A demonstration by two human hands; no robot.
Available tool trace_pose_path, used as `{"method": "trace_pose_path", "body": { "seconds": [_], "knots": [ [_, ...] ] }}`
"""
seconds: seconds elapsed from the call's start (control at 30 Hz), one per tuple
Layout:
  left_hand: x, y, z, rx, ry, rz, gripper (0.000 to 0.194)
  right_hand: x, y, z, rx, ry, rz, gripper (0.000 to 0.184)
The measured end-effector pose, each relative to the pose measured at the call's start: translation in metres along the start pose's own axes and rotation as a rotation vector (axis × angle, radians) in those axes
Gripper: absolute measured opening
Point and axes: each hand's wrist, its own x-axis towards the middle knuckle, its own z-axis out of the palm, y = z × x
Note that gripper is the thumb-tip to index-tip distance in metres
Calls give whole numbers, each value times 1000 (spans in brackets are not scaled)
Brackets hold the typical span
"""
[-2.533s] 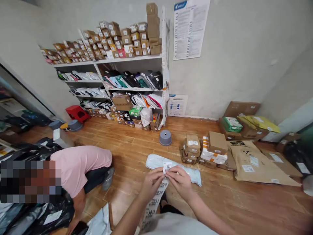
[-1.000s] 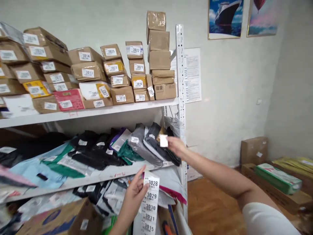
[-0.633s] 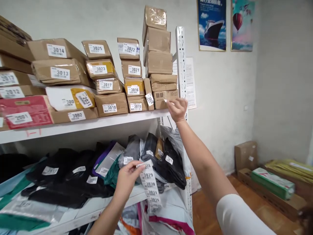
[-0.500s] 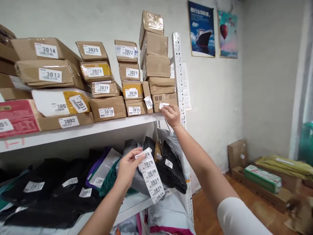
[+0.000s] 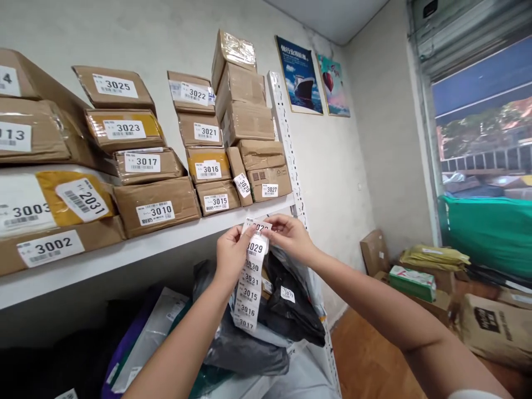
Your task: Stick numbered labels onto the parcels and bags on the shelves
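Observation:
A long strip of numbered sticker labels [image 5: 250,293] hangs down in front of the shelf, printed 3029, 3030, 3031, 3015 and on. My left hand [image 5: 233,252] pinches it near the top, thumb in front. My right hand [image 5: 291,238] is closed on the right edge of the top label [image 5: 257,226], whose number is partly covered by fingers. Just above and behind stands a cardboard box [image 5: 270,180] with a 3027 label on its front. Beside it leans a narrow box [image 5: 238,172] labelled 3020.
Stacked labelled boxes fill the white upper shelf [image 5: 183,235]. Bagged parcels, among them a black one [image 5: 295,310], lie on the shelf below. A perforated white post [image 5: 282,111] stands at the shelf's end. More parcels and a green box [image 5: 412,282] lie on the floor at right.
My right hand has left the box, whose 3027 label now shows fully, and come down to the strip's top label. My left hand has raised the strip. The view has swung right.

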Motion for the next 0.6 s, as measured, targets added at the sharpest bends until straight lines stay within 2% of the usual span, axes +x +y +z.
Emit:
{"method": "trace_pose_path", "body": {
  "seconds": [0.07, 0.1, 0.17, 0.2, 0.37, 0.43, 0.5, 0.6],
  "knots": [
    [10, 4, 8, 22, 39, 39, 42, 10, 0, -7, 70, 73, 42, 27],
    [15, 6, 13, 3, 37, 53, 39, 16, 0, -11, 52, 111, 26, 26],
    [26, 11, 23, -79, -9, 65, 29, 31, -2, -17, -15, 185, -54, 23],
    [31, 13, 28, -117, -26, 64, 30, 39, -3, -20, -42, 214, -95, 22],
    [56, 20, 49, -245, 15, 7, 33, 98, -13, -36, -133, 271, -282, 17],
    [59, 22, 53, -166, -4, 1, 34, 131, -15, -47, -197, 349, -361, 14],
    [58, 25, 54, 6, -32, 42, 30, 162, -15, -59, -285, 419, -371, 10],
    [51, 28, 53, 193, -56, 157, 28, 194, -12, -73, -499, 412, -334, 5]
  ]
}}
